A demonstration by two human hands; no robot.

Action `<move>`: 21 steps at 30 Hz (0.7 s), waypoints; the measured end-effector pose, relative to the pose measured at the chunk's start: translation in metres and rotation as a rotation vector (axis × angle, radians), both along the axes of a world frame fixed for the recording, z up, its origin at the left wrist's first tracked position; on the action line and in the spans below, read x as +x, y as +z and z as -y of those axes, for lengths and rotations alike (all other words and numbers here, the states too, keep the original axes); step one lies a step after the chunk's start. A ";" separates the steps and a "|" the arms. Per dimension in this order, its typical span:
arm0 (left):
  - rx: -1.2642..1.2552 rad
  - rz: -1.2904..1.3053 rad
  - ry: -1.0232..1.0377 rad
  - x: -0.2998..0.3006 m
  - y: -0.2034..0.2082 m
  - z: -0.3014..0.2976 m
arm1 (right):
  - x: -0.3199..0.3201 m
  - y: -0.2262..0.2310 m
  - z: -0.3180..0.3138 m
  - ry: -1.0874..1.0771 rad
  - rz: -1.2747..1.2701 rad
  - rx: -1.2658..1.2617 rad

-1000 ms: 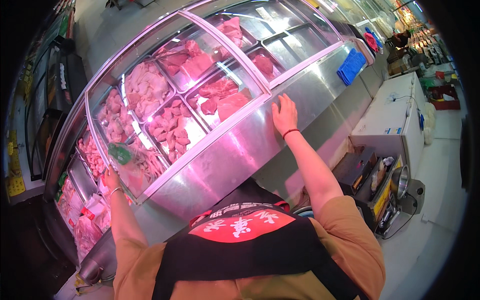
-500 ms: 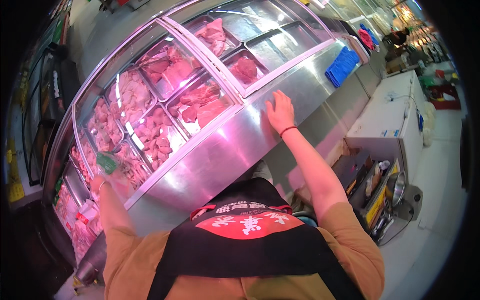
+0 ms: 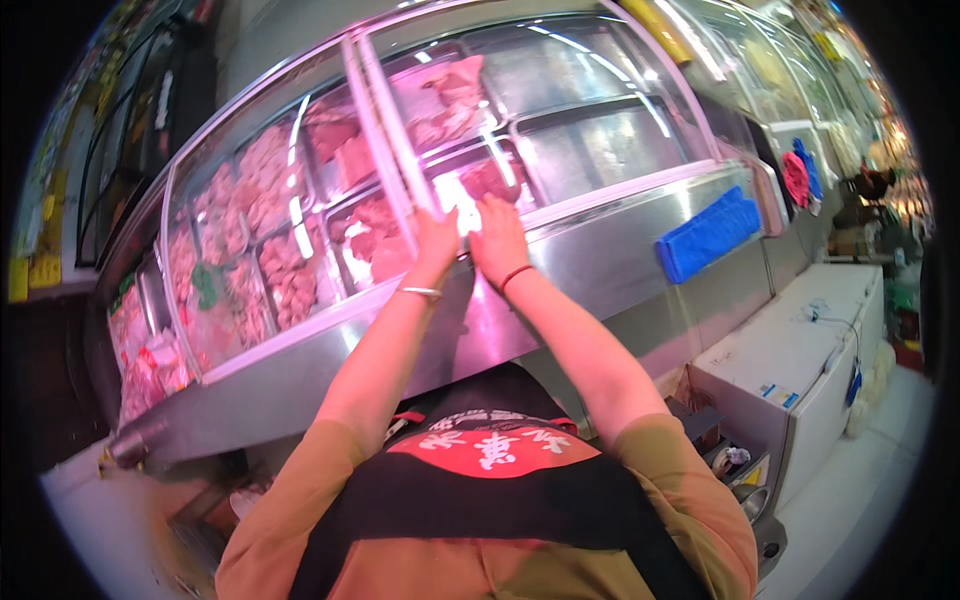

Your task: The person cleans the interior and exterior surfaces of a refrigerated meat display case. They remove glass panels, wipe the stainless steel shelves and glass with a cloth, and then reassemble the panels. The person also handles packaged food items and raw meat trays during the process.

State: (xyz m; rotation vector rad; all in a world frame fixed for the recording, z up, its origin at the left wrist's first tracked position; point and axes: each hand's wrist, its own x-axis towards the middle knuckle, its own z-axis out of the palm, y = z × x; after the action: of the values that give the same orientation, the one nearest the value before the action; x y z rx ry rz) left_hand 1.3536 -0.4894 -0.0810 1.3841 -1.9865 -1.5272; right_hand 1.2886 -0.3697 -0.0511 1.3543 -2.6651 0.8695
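My left hand (image 3: 436, 242), with a pale bangle at its wrist, rests at the lower frame of the glass doors of a meat display case (image 3: 600, 250), where two upright frame bars (image 3: 375, 120) stand side by side. Close beside it, my right hand (image 3: 499, 240), wearing a thin dark red band, lies with fingers stretched over the frame and glass edge. Neither hand visibly holds anything. A bright white patch shows between them; I cannot tell whether it is glare. Behind the glass lie trays with pink meat cuts (image 3: 455, 95) and red meat (image 3: 375, 235).
A folded blue cloth (image 3: 708, 235) lies on the steel ledge to the right. A white chest freezer (image 3: 775, 325) stands at the right behind the counter. Bagged meat (image 3: 150, 375) sits at the case's left end. A green bag-like thing (image 3: 207, 287) shows behind the glass.
My left hand has come from the far left of the case to the middle. My right hand has moved left along the ledge to beside it. My view has turned and shifted right.
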 end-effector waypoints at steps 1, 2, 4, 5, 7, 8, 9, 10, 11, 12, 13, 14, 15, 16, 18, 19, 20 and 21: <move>0.055 -0.022 0.060 -0.005 -0.012 0.005 | -0.002 -0.003 -0.005 0.000 0.001 0.010; 0.106 -0.046 0.123 -0.009 -0.023 0.009 | -0.004 -0.006 -0.009 -0.002 0.030 0.012; 0.243 -0.067 0.150 -0.016 -0.025 0.017 | -0.007 -0.007 -0.020 -0.011 0.076 0.028; 0.257 -0.039 0.136 -0.017 -0.023 0.014 | -0.010 -0.003 -0.026 -0.007 0.089 0.036; 0.193 0.039 0.092 -0.023 -0.019 0.006 | -0.020 0.001 -0.036 -0.017 0.121 0.010; 0.113 0.096 0.076 -0.026 -0.015 0.001 | -0.021 0.003 -0.039 -0.018 0.131 0.001; 0.087 0.074 0.079 -0.035 -0.011 -0.004 | -0.025 0.006 -0.042 -0.019 0.142 -0.007; 0.063 0.052 0.083 -0.043 -0.008 -0.011 | -0.030 0.007 -0.045 -0.031 0.129 -0.012; 0.041 0.031 0.087 -0.051 -0.002 -0.019 | -0.034 0.006 -0.046 -0.038 0.136 -0.012; 0.075 0.003 0.079 -0.059 0.004 -0.027 | -0.038 0.005 -0.047 -0.046 0.143 -0.013; 0.110 -0.024 0.072 -0.068 0.010 -0.034 | -0.042 0.004 -0.049 -0.054 0.150 -0.013; 0.143 -0.052 0.071 -0.076 0.012 -0.038 | -0.045 0.004 -0.052 -0.064 0.145 -0.016; 0.174 -0.078 0.013 -0.083 0.015 -0.042 | -0.048 0.005 -0.054 -0.073 0.141 -0.019; 0.204 -0.103 -0.045 -0.091 0.017 -0.045 | -0.051 0.006 -0.057 -0.082 0.137 -0.022; 0.244 -0.105 -0.090 -0.105 0.025 -0.052 | -0.053 0.005 -0.061 -0.091 0.133 -0.034; 0.292 -0.112 -0.095 -0.105 0.029 -0.053 | -0.053 0.005 -0.062 -0.091 0.131 -0.039; 0.339 -0.118 -0.095 -0.104 0.036 -0.052 | -0.053 0.006 -0.063 -0.099 0.146 -0.033; 0.385 -0.126 -0.091 -0.101 0.040 -0.051 | -0.052 0.007 -0.063 -0.102 0.160 -0.027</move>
State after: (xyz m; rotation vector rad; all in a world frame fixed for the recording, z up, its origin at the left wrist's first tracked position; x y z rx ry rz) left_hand 1.2526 -0.4387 -0.0407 1.3023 -1.7646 -2.0678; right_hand 1.2364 -0.3072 -0.0442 1.1785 -2.8000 1.0390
